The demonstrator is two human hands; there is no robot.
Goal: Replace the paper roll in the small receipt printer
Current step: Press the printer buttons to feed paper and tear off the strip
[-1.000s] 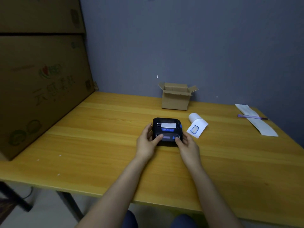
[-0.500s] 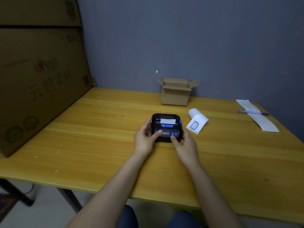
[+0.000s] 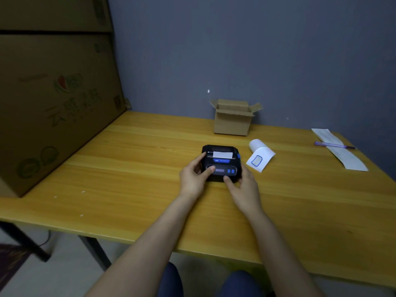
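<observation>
1. Small black printer [image 3: 221, 162] on the yellow wooden table [image 3: 132, 172], near the middle and a little toward the back edge, flat on the tabletop.
2. Short tongue of white paper [image 3: 222, 154] sticking out of the slot on top, above a blue label and a small display with blue buttons.
3. Left hand [image 3: 194, 179] wrapped round the left side of the printer, thumb lying on the front panel beside the display, fingers curled against the left edge: gripping the casing.
4. Right hand [image 3: 242, 187] cupped at the right front corner, thumb tip touching the lower front edge, fingers round the right side and mostly hidden; holding the casing, how firmly not clear.
5. Paper roll [image 3: 257, 145] just to the right of the printer, lying on its side, loose end [image 3: 260, 160] unrolled toward the front with a blue outlined mark on it; apart from the printer.
6. Open cardboard box [image 3: 232, 123] behind the printer near the grey wall, flaps up.
7. Long paper strip [image 3: 340, 150] near the right edge, with a purple pen [image 3: 334, 144] lying across it.
8. Large printed cartons [image 3: 53, 99] stacked at the left end of the table.
</observation>
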